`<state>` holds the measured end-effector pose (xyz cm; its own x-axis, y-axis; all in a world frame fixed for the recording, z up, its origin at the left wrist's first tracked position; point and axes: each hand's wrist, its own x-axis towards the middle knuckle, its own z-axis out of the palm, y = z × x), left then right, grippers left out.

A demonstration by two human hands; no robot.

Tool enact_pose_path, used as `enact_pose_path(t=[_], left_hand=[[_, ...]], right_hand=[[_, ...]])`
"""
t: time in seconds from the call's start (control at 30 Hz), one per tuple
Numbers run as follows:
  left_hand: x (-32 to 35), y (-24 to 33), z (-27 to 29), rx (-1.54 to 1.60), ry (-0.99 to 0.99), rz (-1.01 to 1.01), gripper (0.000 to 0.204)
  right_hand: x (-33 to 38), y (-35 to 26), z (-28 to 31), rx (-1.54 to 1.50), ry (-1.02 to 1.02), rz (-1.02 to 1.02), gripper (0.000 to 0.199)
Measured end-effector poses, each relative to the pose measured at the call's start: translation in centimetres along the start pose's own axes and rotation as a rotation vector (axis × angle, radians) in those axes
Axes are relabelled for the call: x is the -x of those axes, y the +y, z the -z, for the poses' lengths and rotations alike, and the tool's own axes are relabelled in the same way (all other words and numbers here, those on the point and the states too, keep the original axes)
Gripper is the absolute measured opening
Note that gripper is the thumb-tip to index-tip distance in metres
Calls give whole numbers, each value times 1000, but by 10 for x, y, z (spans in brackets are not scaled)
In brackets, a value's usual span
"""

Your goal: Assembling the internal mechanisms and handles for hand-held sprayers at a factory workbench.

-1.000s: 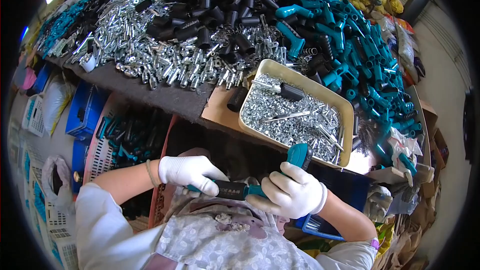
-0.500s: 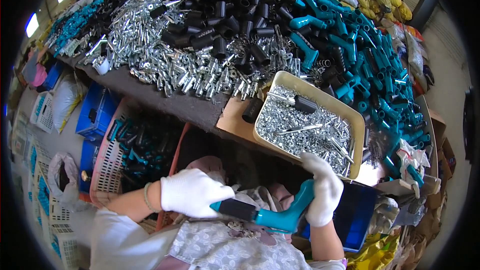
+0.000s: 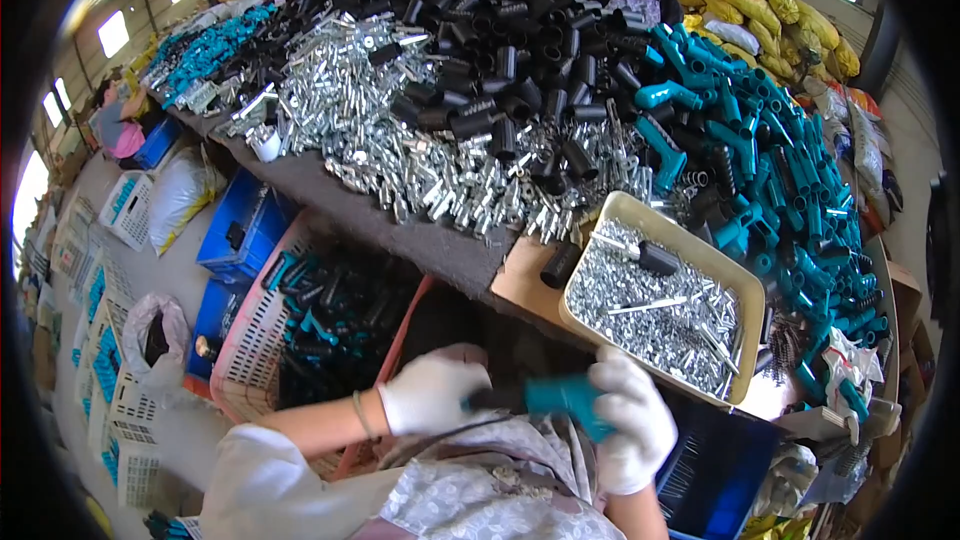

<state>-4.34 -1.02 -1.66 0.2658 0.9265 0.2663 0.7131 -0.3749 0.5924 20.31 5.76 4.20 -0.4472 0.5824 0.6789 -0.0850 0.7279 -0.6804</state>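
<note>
In a white glove, my right hand [image 3: 632,425] is closed around a teal curved plastic handle [image 3: 568,402] above my lap. Facing it, my left hand [image 3: 432,398], also gloved, grips a short black sleeve [image 3: 482,400] whose end pokes out toward the handle. Motion blurs both parts. Against the dark background I cannot tell whether sleeve and handle are joined. Just beyond my right hand lies a cream tray [image 3: 752,335] of small metal pins and fittings, with a black sleeve [image 3: 657,258] on a metal shaft resting on them.
Metal fittings [image 3: 420,165], black sleeves [image 3: 505,65] and teal handles [image 3: 770,165] are heaped across the table. A pink crate [image 3: 262,340] with finished-looking teal and black pieces stands at lower left. A blue bin [image 3: 735,470] is beside my right arm. People sit at the far side.
My view has tilted up and shifted left. The teal handle is turned differently in my right hand, whose fingers now wrap it. The black sleeve shows less beside my left hand.
</note>
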Motion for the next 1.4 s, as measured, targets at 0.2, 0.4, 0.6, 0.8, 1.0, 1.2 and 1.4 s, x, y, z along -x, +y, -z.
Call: enact_pose_path(t=[0.2,0.4,0.6,0.8,1.0,1.2,1.4], left_hand=[[-8,-31,-1,63,129,204,28],[-4,-15,4,102,140,-184,20],[13,-12,-10,75,-238,-152,21],[-4,-18,-7,4,-157,70,20],[-8,12,18,-403,-215,-238,7],[-78,15,50,-283,38,-497,16],[-96,-104,66,-617,409,426,27]], right_hand=[[3,-5,-9,153,-119,-9,28],[2,7,0,-38,291,-193,43],[-1,20,12,-315,67,-225,37],[-13,3,-22,-78,-154,318,23],[1,30,14,686,-384,-452,19],[32,47,-28,-547,-334,-1052,52],[46,40,-25,-585,-123,-1014,34]])
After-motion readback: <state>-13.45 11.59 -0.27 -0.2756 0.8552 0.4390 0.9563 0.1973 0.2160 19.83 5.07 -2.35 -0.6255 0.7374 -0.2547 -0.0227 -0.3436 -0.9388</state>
